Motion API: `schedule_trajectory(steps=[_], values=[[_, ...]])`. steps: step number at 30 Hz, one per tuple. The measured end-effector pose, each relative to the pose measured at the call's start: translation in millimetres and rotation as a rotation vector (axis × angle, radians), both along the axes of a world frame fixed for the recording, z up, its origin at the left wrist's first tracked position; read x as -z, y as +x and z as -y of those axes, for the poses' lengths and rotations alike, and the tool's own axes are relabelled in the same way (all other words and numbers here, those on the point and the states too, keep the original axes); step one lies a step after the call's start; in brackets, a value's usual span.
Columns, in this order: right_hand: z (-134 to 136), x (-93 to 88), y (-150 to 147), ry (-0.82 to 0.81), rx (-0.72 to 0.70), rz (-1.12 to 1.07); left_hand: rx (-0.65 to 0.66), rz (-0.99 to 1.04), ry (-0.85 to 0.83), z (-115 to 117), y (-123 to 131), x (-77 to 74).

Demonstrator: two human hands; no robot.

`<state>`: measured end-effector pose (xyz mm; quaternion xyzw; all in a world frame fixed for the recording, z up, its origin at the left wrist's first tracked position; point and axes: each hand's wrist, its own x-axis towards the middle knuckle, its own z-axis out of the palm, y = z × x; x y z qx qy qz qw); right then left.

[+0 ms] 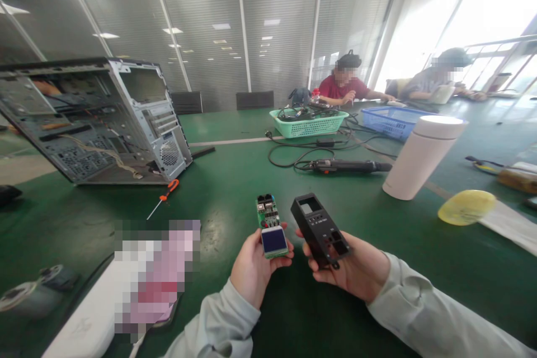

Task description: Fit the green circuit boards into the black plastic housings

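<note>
Holding steady just off the table, the left hand [255, 269] is partly curled round a green circuit board [268, 213], fingers and thumb at its lower edges, dark little screen [274, 240] facing up! And the right hand [354, 265], at three o'clock from it, cups a black casing [321, 229], fingers bent round its near left side. Board and casing sit close but apart, both tilted.

Tougher to call: the board's underside and the palm beneath the casing are out of sight, the casing's lettering is too small to read, and pixels smother a pink item [172, 279] at about eight o'clock, over a white slab [98, 296]. The computer case [138, 123] at ten o'clock runs off the left edge.

Out across the green table [226, 173], then! An orange-handled screwdriver [168, 193] lies between nine and ten, a black power tool [348, 166] at one, a pale tumbler [419, 162] leans in view at two, a yellow object [465, 207] near three. Straight up at twelve, a green basket [310, 127] brims with cables [306, 113]; a blue basket [390, 122] takes one. Two people [346, 86] sit beyond, between twelve and one, and blinds [281, 28] fill the glass wall behind.
</note>
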<state>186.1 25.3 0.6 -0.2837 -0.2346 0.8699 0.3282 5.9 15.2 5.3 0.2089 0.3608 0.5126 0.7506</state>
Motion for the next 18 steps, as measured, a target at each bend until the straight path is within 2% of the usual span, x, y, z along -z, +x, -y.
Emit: schedule_trajectory(steps=[6,13,16,18], values=[[2,6.4,-1,0.0,0.044,-0.062,0.021,0.012,0.024,-1,1,-0.5],[5,10.9,-1,0.143,0.026,-0.07,0.009,0.031,0.016,0,0,1.8],[5,5.8,-4,0.025,0.092,0.03,0.017,0.041,0.048,1,-2,5.1],[4,-1.0,-5,-0.064,0.185,0.153,0.02,0.047,0.084,1,-3,8.0]])
